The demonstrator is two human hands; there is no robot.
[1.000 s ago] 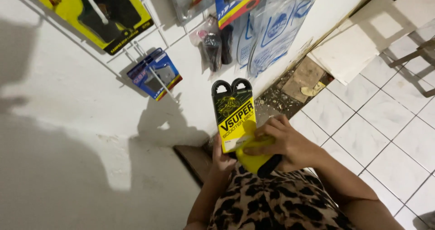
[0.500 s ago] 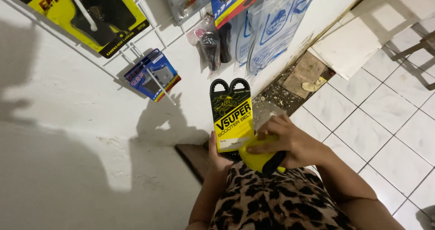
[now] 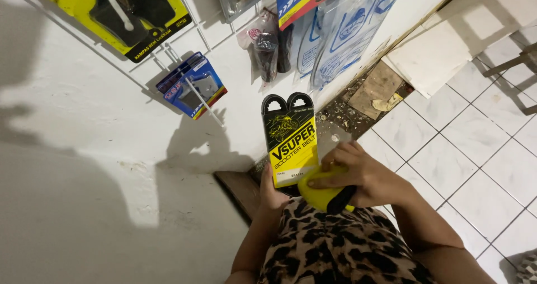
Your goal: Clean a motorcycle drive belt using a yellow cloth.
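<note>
1. Right hand [image 3: 358, 175] is pressing a yellow cloth [image 3: 324, 192] w/ black edge against lower front of the belt pack [image 3: 291, 144]; fingers curled tight, clamped on the cloth, fingertips touching the pack's yellow label area.
2. Left hand [image 3: 272, 192] is gripping the pack from behind/left at its bottom edge; mostly hidden by the pack, thumb side showing, closed on the pack.
3. Belt pack is sitting upright btwn both hands, just above the leopard-print top [image 3: 335, 245]; black belt w/ two loops poking out up top, black/yellow card sleeve around it.
4. Behind the hands: dark wooden plinth [image 3: 238, 186] lying at wall base, near left wrist.
5. Floor to the right is showing white tiles [image 3: 442, 150]; a debris patch [image 3: 363, 102] w/ broken tile bits running along the wall, loose white tile slabs [image 3: 447, 49] lying past it.
6. Wall rack [image 3: 215, 32] (white wire grid) is hanging farther up: small blue carded part [image 3: 193, 85] on a peg, big yellow/black carded pack [image 3: 120, 13] at top left, bagged black part [image 3: 265, 49] and clear blue-printed bags [image 3: 341, 38] at top centre.
7. Shadows are falling across white wall at left.
</note>
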